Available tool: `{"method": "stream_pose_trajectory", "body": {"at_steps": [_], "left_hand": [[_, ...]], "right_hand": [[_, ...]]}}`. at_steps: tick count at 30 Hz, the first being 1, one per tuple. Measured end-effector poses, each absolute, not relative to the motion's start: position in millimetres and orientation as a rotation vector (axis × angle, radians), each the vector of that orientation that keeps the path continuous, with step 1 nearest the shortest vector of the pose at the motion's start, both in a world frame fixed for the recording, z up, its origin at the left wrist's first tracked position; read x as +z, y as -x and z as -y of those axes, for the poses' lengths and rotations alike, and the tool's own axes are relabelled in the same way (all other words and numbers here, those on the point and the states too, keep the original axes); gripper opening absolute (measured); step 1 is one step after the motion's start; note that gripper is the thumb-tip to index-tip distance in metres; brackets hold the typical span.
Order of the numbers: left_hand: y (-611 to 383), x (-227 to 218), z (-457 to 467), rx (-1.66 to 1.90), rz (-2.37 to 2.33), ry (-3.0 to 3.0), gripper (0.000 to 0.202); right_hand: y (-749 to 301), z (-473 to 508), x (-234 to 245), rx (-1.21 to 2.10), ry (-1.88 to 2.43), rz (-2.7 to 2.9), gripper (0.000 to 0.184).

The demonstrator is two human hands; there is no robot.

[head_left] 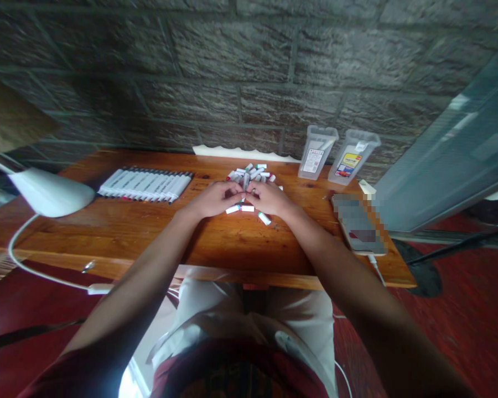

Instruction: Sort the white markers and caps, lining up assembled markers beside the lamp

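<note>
My left hand [214, 199] and my right hand [269, 197] meet over a loose pile of short white marker caps [257, 172], some with green or red ends. Both hands have curled fingers pinched around one whitish marker cap [246, 181] that stands up between them. Fingers cover part of it and part of the pile. In front of the fingertips lie a few more caps, among them a white cap [264, 218] with a green end. To the left, a neat row of white markers [145, 185] with dark ends lies side by side.
Two clear plastic cases [317, 153] with labels stand at the back right of the wooden table [249, 249]. A phone [361, 226] with a charging cable lies at the right edge. A white lamp base [52, 193] is on the left. Behind rises a stone wall [249, 72].
</note>
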State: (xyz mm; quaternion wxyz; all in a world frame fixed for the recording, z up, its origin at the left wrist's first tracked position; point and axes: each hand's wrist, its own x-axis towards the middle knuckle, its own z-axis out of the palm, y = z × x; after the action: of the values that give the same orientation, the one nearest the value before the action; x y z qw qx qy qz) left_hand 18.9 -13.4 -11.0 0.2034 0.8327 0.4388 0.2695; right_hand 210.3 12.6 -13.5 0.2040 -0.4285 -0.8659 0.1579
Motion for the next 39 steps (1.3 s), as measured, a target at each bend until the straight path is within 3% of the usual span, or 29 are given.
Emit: {"method": "stream_pose_trajectory", "body": {"at_steps": [39], "left_hand": [[-21.9,-6.7,16.3,0.748,-1.23,-2.307,0.036]], "right_hand": [[-210.4,-13.8,-13.7,0.438,1.212,2.428,0.018]]}}
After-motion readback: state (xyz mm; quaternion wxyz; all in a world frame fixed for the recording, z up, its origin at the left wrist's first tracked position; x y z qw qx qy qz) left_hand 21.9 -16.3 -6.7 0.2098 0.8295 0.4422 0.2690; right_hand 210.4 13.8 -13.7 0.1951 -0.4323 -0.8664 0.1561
